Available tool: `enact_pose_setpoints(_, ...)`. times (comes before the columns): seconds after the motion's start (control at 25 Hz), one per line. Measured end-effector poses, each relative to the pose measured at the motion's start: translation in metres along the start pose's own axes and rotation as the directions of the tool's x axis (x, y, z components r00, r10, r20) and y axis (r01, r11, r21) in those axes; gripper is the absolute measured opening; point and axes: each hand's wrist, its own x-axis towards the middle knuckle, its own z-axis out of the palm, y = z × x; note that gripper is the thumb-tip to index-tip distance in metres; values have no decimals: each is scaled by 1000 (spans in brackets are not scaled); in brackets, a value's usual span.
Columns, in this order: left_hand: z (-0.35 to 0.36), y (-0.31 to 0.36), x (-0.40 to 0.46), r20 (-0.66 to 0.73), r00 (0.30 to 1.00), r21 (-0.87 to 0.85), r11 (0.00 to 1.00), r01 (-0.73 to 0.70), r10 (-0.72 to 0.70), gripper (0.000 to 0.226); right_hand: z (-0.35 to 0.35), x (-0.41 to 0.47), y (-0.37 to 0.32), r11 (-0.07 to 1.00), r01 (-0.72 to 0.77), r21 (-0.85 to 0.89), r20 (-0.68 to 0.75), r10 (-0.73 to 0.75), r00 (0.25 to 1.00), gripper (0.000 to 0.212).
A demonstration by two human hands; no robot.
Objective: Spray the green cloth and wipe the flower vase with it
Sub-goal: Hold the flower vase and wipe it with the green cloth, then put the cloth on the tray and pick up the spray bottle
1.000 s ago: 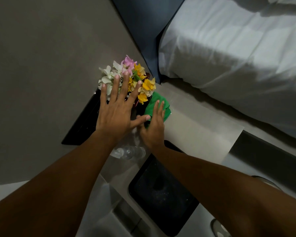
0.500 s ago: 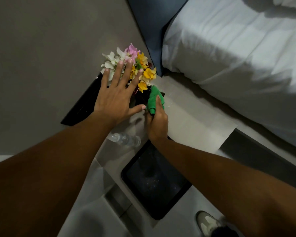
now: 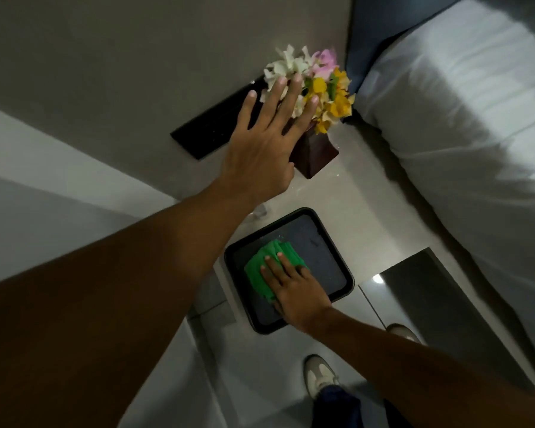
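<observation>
Nearest the viewer, below the black tray [image 3: 343, 282], a pale shoe [image 3: 318, 376] with a dark trouser leg stands on the floor. The tray itself sits on a light bedside surface [image 3: 380, 211], and the only thing in it is the folded green cloth [image 3: 261, 270], lying toward the tray's left side. The right hand [image 3: 294, 291] presses flat on the cloth, fingers extended and held loosely side by side, palm down on the fabric rather than gripping it.

Just beyond the tray's far left corner, a small clear object [image 3: 258, 211] shows from under the left forearm; it is too hidden to name. Farther from the tray, the dark brown flower vase [image 3: 317, 154] stands upright on the same surface, widening toward its base. It holds a bunch of flowers [image 3: 328, 97], white and pink at the far side, yellow nearer the bed. The left hand [image 3: 263, 149] is open with fingers spread apart, its palm against the vase's left side and its fingertips reaching into the white blooms.

Left of the vase, farther from the tray, a flat black panel [image 3: 210, 128] lies against the grey wall. To the right of the tray, a bed with white bedding [image 3: 464, 125] runs alongside.
</observation>
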Motion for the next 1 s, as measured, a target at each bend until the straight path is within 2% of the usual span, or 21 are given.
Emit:
enact_pose_setpoints(0.12, -6, -1, -30, -62, 975, -152, 968, 201, -212, 89, 14, 4, -12, 997, -56, -59, 91, 61, 994, 94)
enact_pose_setpoints(0.24, 0, 5, -81, -145, 896, -343, 871, 353, -421, 88, 7, 3, -10, 997, -54, -58, 128, 61, 990, 92)
enact_pose_setpoints(0.32, 17, 17, -129, -40, 845, -457, 762, 459, -533, 84, -9, 7, -7, 996, -17, -84, 207, 35, 978, 90)
enact_pose_setpoints(0.4, 43, 43, -175, 169, 796, -498, 646, 578, -581, 78, -25, 10, -3, 999, -12, -32, 276, 20, 961, 84)
enact_pose_setpoints(0.44, 58, 60, -193, 278, 775, -493, 609, 622, -567, 76, -31, 12, 0, 999, -20, 42, 293, 7, 956, 80)
enact_pose_setpoints(0.52, 91, 96, -217, 443, 753, -490, 573, 657, -486, 70, -35, 14, 13, 951, -60, 303, 283, -30, 959, 67)
enact_pose_setpoints(0.6, 121, 122, -224, 525, 747, -476, 587, 655, -408, 64, -36, 13, 26, 760, -169, 627, 268, -7, 963, 53)
enact_pose_setpoints(0.68, 138, 138, -222, 580, 721, -435, 604, 668, -380, 60, -37, 11, 31, 577, -239, 781, 239, 76, 968, 45)
enact_pose_setpoints(0.72, 142, 144, -219, 594, 708, -418, 605, 678, -382, 60, -38, 11, 31, 563, -228, 795, 175, 148, 973, 41)
enact_pose_setpoints(0.8, 142, 144, -214, 618, 689, -390, 614, 686, -377, 63, -50, 19, 26, 667, -134, 733, -93, 294, 951, 39)
enact_pose_setpoints(0.88, 137, 136, -212, 635, 690, -385, 632, 673, -348, 62, -70, 39, 17, 716, -53, 696, -299, 356, 886, 63)
enact_pose_setpoints(0.96, 132, 125, -212, 651, 695, -368, 674, 641, -306, 60, -94, 69, 8, 697, -36, 716, -325, 379, 866, 86)
enact_pose_setpoints(1.0, 131, 121, -211, 656, 697, -362, 690, 626, -288, 61, -105, 84, 5, 686, -55, 726, -307, 395, 866, 89)
